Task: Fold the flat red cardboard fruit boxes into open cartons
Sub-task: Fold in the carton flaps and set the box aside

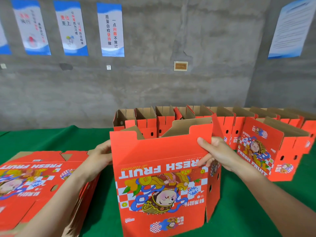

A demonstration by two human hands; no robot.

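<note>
Red carton (160, 168) upright front & centre at the green table (51, 137), print upside down, top flaps up, brown inside showing. Right grip (217, 151) pinches its upper right corner, thumb on the front panel. Left grip (100, 154) is at the carton's left edge w/ fingers hidden behind it, so can't tell if curled. Flat stack (34, 177) lies at left. Folded cartons (222, 120) are lined up along the back.

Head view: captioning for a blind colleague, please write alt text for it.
Two bare hands hold a half-opened red fruit box upright on a green table: the left hand grips its left edge, the right hand pinches its right edge. A stack of flat boxes lies at left; folded open cartons stand in a row behind.
</note>
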